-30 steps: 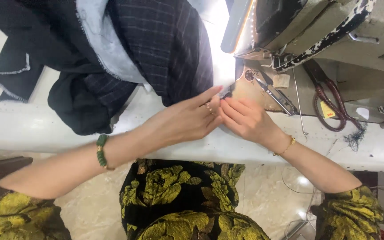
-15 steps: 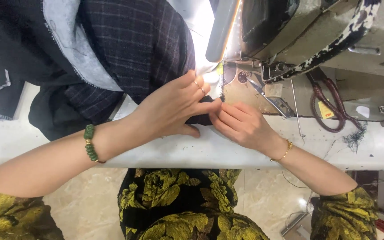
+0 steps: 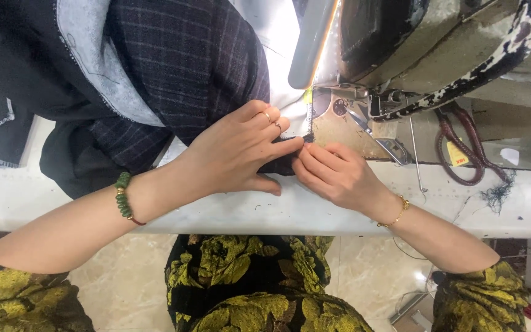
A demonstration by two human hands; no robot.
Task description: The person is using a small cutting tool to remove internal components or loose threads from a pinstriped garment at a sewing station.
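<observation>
Head view: left hand (image 3: 235,154) lies flat, fingers spread, pressing the dark checked cloth (image 3: 179,67) onto the white table (image 3: 265,212). Right hand (image 3: 336,175) pinches the cloth's edge with curled fingertips, touching the left hand, just beside the sewing machine (image 3: 437,43). Red-handled scissors (image 3: 462,147) lie well right.

Tailoring workshop or garment sewing station. Evidence: worn industrial sewing machine (image 3: 437,43) with a lit strip lamp (image 3: 314,43), long white worktable (image 3: 278,212), dark checked fabric (image 3: 179,67) heaped on it, red-handled scissors (image 3: 462,147), thread scraps (image 3: 498,195).
</observation>
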